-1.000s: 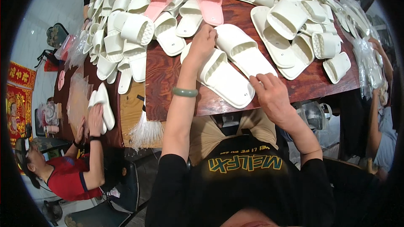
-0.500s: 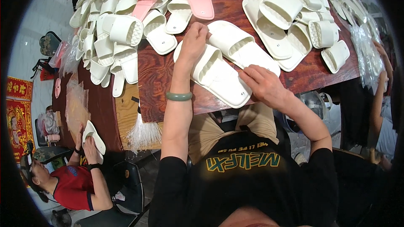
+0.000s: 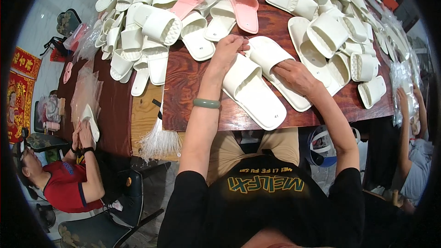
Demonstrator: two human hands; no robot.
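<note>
Two white slide slippers lie side by side in front of me, heels toward me. At the toe end of the left slipper (image 3: 257, 97) is my left hand (image 3: 226, 54), a green bangle on its wrist. Its fingers are bent together in a pinch; what they hold, if anything, cannot be made out. My right hand (image 3: 296, 77) rests over the right slipper (image 3: 294, 100), its fingers reaching under the strap from the heel side. The strap hides those fingertips, so I cannot see whether they grip.
White slippers (image 3: 133, 34) pile up at the far left, with more (image 3: 328, 34) at right. Two pink slippers (image 3: 244, 11) lie among them. White strands (image 3: 160, 140) hang off the wooden table (image 3: 183, 110). A co-worker in red (image 3: 76, 186) handles a slipper at left; another person's arms (image 3: 409, 128) show at right.
My right hand has gone from the heels of the two slippers to under the right slipper's strap. My left hand stays by the toes. The whole view has shifted.
</note>
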